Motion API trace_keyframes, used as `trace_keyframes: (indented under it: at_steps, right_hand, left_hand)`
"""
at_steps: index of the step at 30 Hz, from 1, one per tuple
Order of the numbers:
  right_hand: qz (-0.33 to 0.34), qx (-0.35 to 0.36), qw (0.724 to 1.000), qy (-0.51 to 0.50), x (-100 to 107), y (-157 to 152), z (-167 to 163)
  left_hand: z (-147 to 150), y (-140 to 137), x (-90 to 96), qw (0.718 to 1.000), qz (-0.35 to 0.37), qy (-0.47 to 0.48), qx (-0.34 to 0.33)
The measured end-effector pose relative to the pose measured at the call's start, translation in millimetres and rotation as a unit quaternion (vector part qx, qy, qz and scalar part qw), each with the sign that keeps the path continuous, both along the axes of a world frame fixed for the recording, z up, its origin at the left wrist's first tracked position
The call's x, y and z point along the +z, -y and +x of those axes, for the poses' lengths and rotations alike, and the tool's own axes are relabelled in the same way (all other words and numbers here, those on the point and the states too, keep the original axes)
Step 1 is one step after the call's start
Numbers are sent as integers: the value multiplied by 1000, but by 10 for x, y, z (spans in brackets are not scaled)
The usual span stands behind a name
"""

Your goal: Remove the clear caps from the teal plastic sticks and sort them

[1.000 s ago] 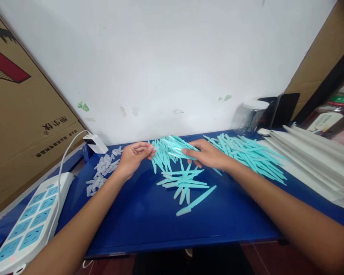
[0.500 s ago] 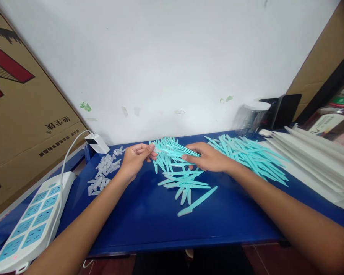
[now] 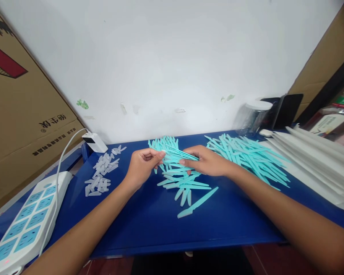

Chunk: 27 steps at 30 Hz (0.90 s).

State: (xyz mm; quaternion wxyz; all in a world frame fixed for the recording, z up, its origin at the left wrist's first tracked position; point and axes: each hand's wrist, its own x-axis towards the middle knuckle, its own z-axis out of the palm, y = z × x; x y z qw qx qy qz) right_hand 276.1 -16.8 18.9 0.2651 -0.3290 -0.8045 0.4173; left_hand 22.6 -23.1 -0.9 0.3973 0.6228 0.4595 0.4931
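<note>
In my right hand (image 3: pixel 203 160) is a bundle of slim turquoise eyebrow razors (image 3: pixel 179 153), their ends pointing left. My left hand (image 3: pixel 145 162) is closed, thumb against forefinger, at the left end of that bundle. A small pale piece shows at its fingertips, too small to name for certain. Below and behind the hands lies a pile of turquoise razors (image 3: pixel 164 143), with a few more (image 3: pixel 186 182) spread in front. One single razor (image 3: pixel 197 203) rests apart, nearest the table's front edge. To the left lie many small translucent caps (image 3: pixel 103 166).
Another heap of razors (image 3: pixel 246 156) lies on the right of the blue table (image 3: pixel 160 229), beside white paper-like sheets (image 3: pixel 312 164). A clear jar (image 3: pixel 255 116) stands behind. At left are a power strip (image 3: pixel 31 217), a plugged-in white charger (image 3: pixel 94 142) and a large carton (image 3: pixel 23 114).
My left hand has shifted slightly right and nearer, its fingertips now at the ends of the held razors. My right hand keeps its bundle and has barely moved.
</note>
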Motion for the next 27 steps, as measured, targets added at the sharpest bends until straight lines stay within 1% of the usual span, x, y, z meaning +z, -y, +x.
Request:
trace_keyframes:
  at_steps: [5, 8, 12, 15, 19, 22, 23, 25, 27]
  right_hand:
    - [-15, -25, 999, 17, 3, 2, 10]
    - [-10, -46, 999, 20, 39, -14, 53]
    - [15, -80, 996, 39, 146, -65, 167]
    - [30, -121, 991, 48, 215, -124, 271]
    - [37, -207, 978, 16, 209, -220, 362]
    - [29, -249, 968, -16, 174, -251, 349]
    - [24, -251, 968, -23, 167, -245, 327]
    - [18, -232, 972, -21, 159, -212, 266]
    - [21, -199, 980, -8, 150, -169, 202]
  left_hand:
    - [-48, -50, 54, 1000, 22, -3, 21]
    - [-130, -99, 117, 997, 22, 29, 66]
    - [-255, -180, 178, 988, 15, 81, 133]
    - [-298, -220, 179, 984, 3, 98, 148]
    - [-224, -170, 149, 991, -4, 72, 115]
    - [-109, -59, 107, 998, -30, 9, 46]
    - [-70, -16, 87, 999, -36, -24, 14]
    - [1, 62, 43, 993, -30, -108, -48]
    - [47, 111, 10, 974, 13, -209, -85]
